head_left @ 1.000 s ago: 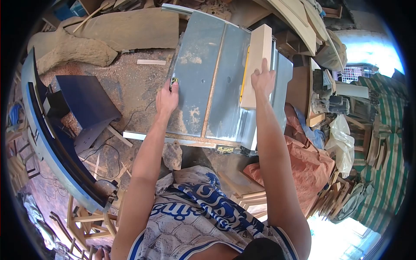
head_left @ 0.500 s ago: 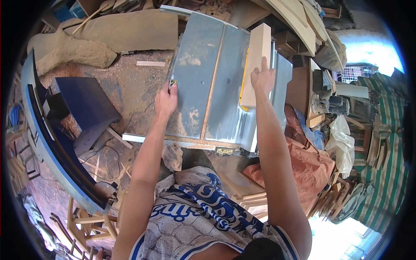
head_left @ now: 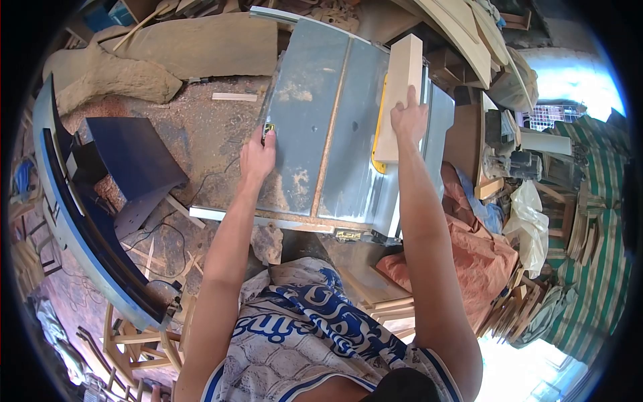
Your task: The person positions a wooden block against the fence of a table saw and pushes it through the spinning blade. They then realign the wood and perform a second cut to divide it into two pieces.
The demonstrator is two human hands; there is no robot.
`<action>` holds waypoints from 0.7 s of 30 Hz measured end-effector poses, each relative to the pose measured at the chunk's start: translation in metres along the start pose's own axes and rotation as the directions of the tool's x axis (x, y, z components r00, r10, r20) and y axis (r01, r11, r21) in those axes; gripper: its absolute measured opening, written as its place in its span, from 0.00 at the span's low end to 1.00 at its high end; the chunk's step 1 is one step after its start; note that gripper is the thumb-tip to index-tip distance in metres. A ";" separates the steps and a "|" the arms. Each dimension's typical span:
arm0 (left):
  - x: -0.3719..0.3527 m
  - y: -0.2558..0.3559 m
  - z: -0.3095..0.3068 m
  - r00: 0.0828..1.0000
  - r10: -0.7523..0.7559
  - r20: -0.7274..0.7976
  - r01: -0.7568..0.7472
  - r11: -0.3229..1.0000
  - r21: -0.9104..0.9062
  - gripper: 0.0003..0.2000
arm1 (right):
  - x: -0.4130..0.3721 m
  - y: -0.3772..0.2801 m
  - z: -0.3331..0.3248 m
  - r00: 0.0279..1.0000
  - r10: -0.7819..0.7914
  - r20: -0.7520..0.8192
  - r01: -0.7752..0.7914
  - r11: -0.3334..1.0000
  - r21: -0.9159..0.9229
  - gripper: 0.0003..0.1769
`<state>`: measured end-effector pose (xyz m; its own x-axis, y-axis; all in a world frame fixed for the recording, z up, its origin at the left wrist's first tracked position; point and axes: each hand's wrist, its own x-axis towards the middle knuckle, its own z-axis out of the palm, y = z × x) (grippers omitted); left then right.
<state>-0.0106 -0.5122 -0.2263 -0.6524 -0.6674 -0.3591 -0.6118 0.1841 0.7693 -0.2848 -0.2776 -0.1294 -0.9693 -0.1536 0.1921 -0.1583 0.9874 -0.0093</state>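
A pale wooden block stands on edge along the right side of a grey table saw top, over a yellow guard. My right hand presses on the block's near half, fingers pointing away from me. My left hand grips the saw top's left edge beside a small yellow-and-black label. Sawdust streaks the metal surface.
Sawdust heaps and a dark blue bent panel lie on the floor to the left. Wood planks pile up behind the saw. An orange tarp, white plastic bag and wood frames crowd the right.
My right hand and the wooden block have slid a little farther away along the saw top. My left hand stays on the left edge.
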 end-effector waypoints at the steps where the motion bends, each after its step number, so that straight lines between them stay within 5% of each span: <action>1: 0.000 0.001 0.000 1.000 -0.004 0.007 0.004 1.000 0.008 0.25 | 0.001 0.000 0.000 1.000 -0.002 -0.007 0.002 1.000 -0.004 0.37; 21: 0.001 -0.001 0.000 1.000 -0.008 0.004 0.008 1.000 0.006 0.25 | 0.018 -0.005 0.003 1.000 0.001 -0.005 -0.001 1.000 -0.005 0.36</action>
<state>-0.0106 -0.5127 -0.2272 -0.6495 -0.6657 -0.3675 -0.6195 0.1830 0.7634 -0.3018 -0.2857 -0.1294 -0.9686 -0.1526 0.1965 -0.1566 0.9877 -0.0048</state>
